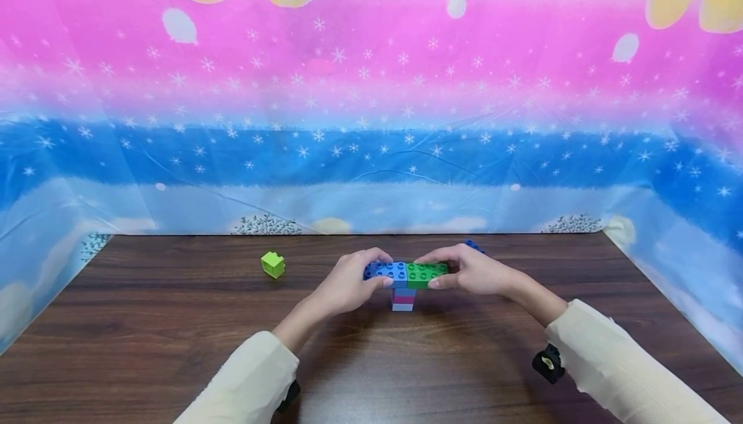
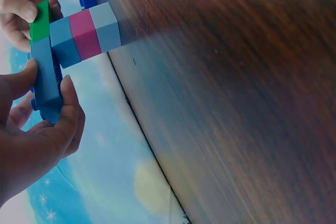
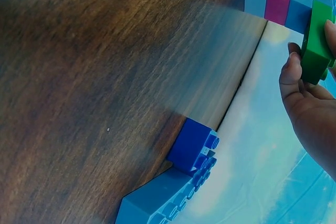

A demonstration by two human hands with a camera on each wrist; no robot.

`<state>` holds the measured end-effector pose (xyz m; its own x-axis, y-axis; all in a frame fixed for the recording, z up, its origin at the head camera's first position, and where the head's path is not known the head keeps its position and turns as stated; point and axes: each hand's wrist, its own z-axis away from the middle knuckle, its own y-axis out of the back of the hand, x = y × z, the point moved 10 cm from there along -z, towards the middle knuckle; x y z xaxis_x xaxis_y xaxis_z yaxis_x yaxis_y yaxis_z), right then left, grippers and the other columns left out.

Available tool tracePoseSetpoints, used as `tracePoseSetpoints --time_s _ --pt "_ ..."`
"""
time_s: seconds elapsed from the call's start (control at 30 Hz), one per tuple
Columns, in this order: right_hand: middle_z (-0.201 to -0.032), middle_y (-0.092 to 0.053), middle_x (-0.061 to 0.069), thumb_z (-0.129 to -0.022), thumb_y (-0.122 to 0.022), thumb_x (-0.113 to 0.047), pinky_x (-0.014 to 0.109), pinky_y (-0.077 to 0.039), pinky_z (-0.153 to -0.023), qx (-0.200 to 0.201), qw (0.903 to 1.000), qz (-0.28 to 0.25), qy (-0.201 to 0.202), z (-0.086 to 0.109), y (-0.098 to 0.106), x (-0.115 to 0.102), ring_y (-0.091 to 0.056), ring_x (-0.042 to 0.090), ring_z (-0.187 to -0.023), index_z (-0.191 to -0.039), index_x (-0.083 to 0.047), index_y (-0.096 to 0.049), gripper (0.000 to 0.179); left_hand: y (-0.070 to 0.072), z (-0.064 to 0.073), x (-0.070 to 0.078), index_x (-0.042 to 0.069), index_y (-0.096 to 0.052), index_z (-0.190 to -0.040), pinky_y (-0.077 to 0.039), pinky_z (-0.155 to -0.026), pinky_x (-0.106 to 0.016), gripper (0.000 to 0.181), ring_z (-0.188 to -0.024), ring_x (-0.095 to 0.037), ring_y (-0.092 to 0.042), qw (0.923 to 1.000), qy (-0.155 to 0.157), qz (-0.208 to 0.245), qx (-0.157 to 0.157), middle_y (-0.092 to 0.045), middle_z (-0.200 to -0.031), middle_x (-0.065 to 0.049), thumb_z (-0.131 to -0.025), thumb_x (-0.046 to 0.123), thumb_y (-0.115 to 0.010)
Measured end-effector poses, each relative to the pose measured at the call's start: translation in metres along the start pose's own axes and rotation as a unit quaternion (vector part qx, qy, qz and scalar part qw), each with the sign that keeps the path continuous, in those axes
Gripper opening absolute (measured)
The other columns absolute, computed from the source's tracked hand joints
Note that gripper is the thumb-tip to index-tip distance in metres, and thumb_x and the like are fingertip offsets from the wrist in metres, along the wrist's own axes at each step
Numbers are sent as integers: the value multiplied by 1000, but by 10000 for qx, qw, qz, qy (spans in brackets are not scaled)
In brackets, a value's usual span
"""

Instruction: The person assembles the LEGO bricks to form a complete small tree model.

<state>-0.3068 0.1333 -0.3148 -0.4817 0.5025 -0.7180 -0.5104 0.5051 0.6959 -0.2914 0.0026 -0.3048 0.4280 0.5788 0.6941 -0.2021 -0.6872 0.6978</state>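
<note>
A small tower of stacked toy bricks (image 1: 404,301), light blue, pink and blue, stands upright on the table. Across its top lie a blue brick (image 1: 396,273) and a green brick (image 1: 419,274), end to end and touching. My left hand (image 1: 353,280) pinches the blue brick between thumb and fingers at its left end. At the right end, my right hand (image 1: 477,270) grips the green brick the same way. In the left wrist view the blue brick (image 2: 46,74) shows its side, with the pink brick (image 2: 84,34) in the middle of the tower.
A lime-green brick (image 1: 273,264) sits by itself to the left. Behind my right hand are a dark blue brick (image 3: 191,144) and a lighter blue brick (image 3: 152,195), touching each other. A printed cloth (image 1: 371,153) hangs along the table's back edge.
</note>
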Motion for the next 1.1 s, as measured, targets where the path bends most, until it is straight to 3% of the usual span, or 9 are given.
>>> tracePoseSetpoints --time_s 0.53,1.1 --pt "-104 -62 -1 -88 -62 -19 29 -45 -63 17 9999 126 -39 -1 0 -1 -54 15 -74 -126 -12 -55 39 -1 -1 -3 9 -59 -113 -43 -67 -30 24 -80 -15 -52 9996 213 65 -146 -59 -101 -7 -90 16 -59" --pt "-105 -61 -2 -89 -61 -21 28 -45 -63 101 9991 396 -101 3 -1 -2 -53 13 -75 -126 -13 -54 39 -1 0 -1 8 -60 -111 -44 -71 -32 24 -82 -15 -52 9998 146 103 -82 -60 -99 -6 -89 16 -61"
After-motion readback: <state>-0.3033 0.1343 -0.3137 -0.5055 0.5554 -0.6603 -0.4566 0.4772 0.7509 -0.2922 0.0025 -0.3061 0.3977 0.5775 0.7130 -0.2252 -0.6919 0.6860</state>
